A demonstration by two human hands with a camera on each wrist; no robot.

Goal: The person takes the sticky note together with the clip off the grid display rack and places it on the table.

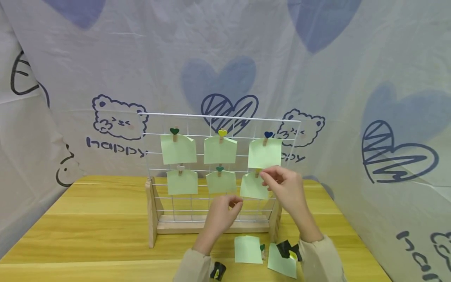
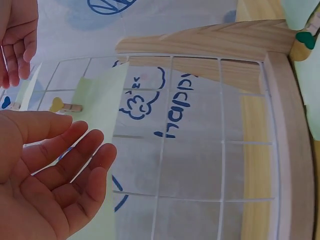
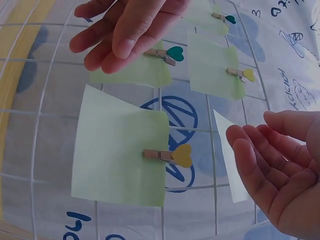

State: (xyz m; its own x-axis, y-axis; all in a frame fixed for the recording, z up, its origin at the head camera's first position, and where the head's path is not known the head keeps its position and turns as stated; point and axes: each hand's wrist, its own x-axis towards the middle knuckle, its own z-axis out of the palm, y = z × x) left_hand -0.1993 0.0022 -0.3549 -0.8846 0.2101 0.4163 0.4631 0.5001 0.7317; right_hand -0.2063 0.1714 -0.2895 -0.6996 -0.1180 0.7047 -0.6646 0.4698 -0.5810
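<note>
Six pale green notes (image 1: 178,149) hang clipped to a wire rack (image 1: 179,228).
The right hand (image 1: 287,188), fingers loosely bent and empty, is near the lower-right note (image 3: 117,150) and its yellow heart clip (image 3: 172,155); the left hand (image 1: 222,211), also loosely curled and empty, is lower, before the rack. Two loose notes (image 1: 248,249) lie on the surface (image 1: 105,227).

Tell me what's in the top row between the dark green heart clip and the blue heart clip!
A yellow heart clip, holding up a pale green note. The head view shows it.
</note>
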